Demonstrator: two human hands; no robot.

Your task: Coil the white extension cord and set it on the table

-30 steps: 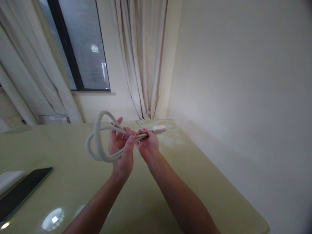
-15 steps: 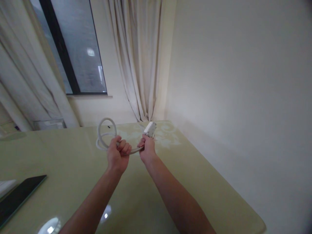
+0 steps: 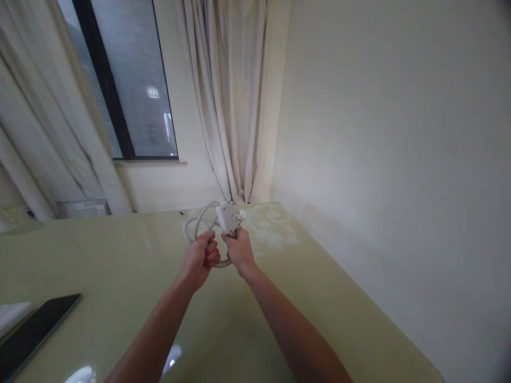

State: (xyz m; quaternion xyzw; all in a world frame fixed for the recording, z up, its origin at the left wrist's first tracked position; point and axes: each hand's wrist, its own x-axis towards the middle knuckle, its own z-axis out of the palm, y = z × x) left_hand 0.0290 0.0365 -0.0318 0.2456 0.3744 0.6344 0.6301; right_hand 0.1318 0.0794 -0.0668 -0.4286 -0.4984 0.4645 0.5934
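Note:
My left hand (image 3: 203, 258) is closed around a pale grey-white cable (image 3: 189, 227), whose loops rise above and beyond the fist. Close beside it, my right hand (image 3: 240, 249) grips the lower end of a small white power strip (image 3: 228, 218) with a grey face. A short white piece, perhaps a plug (image 3: 241, 215), shows at the strip's right side. Between the two hands the cable sags in a short curve. Both hands are over the far part of a glossy green table (image 3: 131, 266); the fingers partly hide what they hold.
A black flat panel (image 3: 40, 330) lies at the table's left, with a white object (image 3: 14, 316) next to it. Past the far edge hang curtains (image 3: 235, 106) beside a window (image 3: 131, 80). A bare wall (image 3: 379, 159) runs along the right edge.
My hands have come closer together, the left moving right. The power strip has moved left and turned its grey face toward me. The cable loops have shifted right and changed shape.

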